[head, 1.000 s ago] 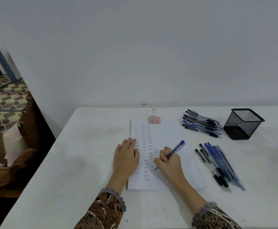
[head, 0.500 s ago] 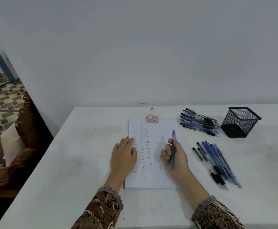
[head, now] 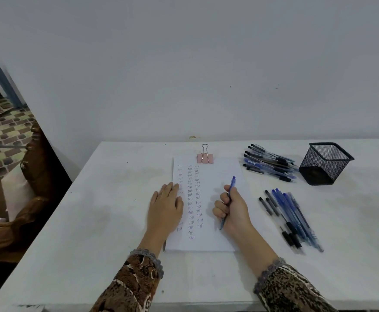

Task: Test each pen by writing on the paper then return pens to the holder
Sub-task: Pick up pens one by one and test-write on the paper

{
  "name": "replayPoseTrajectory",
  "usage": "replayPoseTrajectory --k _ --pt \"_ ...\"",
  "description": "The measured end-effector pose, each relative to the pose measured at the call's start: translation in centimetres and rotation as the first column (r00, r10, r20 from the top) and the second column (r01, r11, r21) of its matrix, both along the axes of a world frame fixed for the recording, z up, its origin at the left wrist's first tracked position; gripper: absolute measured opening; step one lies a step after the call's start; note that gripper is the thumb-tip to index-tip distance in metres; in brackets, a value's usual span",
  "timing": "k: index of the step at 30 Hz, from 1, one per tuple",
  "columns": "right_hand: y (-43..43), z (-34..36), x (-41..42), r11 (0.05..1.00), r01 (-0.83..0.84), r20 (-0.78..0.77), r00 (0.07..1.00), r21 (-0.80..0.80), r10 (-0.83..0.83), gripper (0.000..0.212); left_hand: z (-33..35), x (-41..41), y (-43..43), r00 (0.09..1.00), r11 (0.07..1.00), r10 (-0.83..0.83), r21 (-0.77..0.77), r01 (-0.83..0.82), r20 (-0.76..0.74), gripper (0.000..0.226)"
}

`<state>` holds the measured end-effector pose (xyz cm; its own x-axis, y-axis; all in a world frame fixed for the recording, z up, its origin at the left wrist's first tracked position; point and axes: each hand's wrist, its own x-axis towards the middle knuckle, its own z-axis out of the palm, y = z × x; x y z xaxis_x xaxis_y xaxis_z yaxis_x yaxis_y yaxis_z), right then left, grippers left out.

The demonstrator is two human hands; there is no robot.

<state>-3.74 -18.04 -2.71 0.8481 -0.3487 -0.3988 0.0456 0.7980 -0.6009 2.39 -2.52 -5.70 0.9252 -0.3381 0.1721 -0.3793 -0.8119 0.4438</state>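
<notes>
**First onlooker:** At nine o'clock of the sheet, a left hand (head: 164, 208) lies flat on the paper's edge. Its fingers (head: 171, 188) are straight and together, pinning the smooth white paper (head: 220, 174) to the matte bench (head: 94, 221). A pink binder clip (head: 205, 158) grips the paper at twelve.

**Second onlooker:** The right hand (head: 234, 210) fists a slim blue pen (head: 231, 185), fingers (head: 221, 209) curled round the barrel. Whether the tip touches the page, I cannot tell.

**First:** Trouble ahead?

**Second:** Mixing, likely. A loose row of pens (head: 289, 217) sits at three o'clock and a heap of pens (head: 269, 163) at one. A careless set-down could muddle tested with untested. The black wire-mesh holder (head: 325, 164) at two o'clock shows no pens above its rim and looks light. Pens dropped in hard might tip it.
</notes>
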Motion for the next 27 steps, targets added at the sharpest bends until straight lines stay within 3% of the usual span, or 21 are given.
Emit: replayPoseTrajectory --k 7,9,10,11,13,15,17,20,23,27 --pt "-0.5 0.8 -0.2 0.998 -0.010 -0.018 1.000 -0.064 0.009 0.021 -0.1 0.0 0.0 1.000 1.000 0.008 0.013 -0.008 0.013 0.047" --pt "-1.6 1.6 -0.6 0.983 -0.020 -0.024 1.000 -0.182 0.016 0.019 -0.1 -0.1 0.0 1.000 1.000 0.011 0.014 -0.011 0.012 0.047" --pt "-2.4 2.1 -0.8 0.949 -0.028 -0.050 0.999 -0.315 0.013 0.016 0.0 -0.1 -0.1 1.000 1.000 0.012 0.012 -0.012 0.011 0.047" --pt "-3.3 2.7 -1.1 0.869 -0.042 -0.095 0.995 -0.492 -0.005 0.017 0.0 -0.1 -0.1 1.000 1.000 0.014 0.010 -0.014 0.012 0.047" --pt "-5.5 3.9 -1.9 0.577 -0.068 -0.166 0.979 -0.814 -0.119 0.022 0.1 -0.2 -0.2 1.000 1.000 0.017 0.009 -0.017 0.018 0.047" --pt "-7.8 4.7 -2.7 0.288 -0.110 -0.174 0.963 -0.951 -0.206 0.022 0.2 -0.2 -0.2 0.999 1.000 0.019 0.003 -0.019 0.028 0.047" --pt "-9.8 5.2 -3.3 0.106 -0.221 -0.240 0.941 -0.970 -0.240 0.022 0.2 -0.3 -0.2 0.999 1.000 0.022 -0.005 -0.022 0.035 0.047" --pt "-12.7 5.2 -3.8 -0.026 -0.411 -0.378 0.862 -0.911 -0.339 0.023 0.2 -0.2 -0.2 0.999 1.000 0.027 -0.007 -0.027 0.034 0.047" --pt "-15.2 4.2 -4.4 -0.157 -0.650 -0.555 0.731 -0.744 -0.397 0.023 0.2 -0.2 -0.3 0.999 1.000 0.026 0.004 -0.026 0.033 0.047" --pt "-16.2 3.1 -5.5 -0.181 -0.770 -0.681 0.630 -0.612 -0.374 0.024 0.2 -0.2 -0.3 0.999 0.999 0.031 -0.016 -0.031 0.035 0.046"
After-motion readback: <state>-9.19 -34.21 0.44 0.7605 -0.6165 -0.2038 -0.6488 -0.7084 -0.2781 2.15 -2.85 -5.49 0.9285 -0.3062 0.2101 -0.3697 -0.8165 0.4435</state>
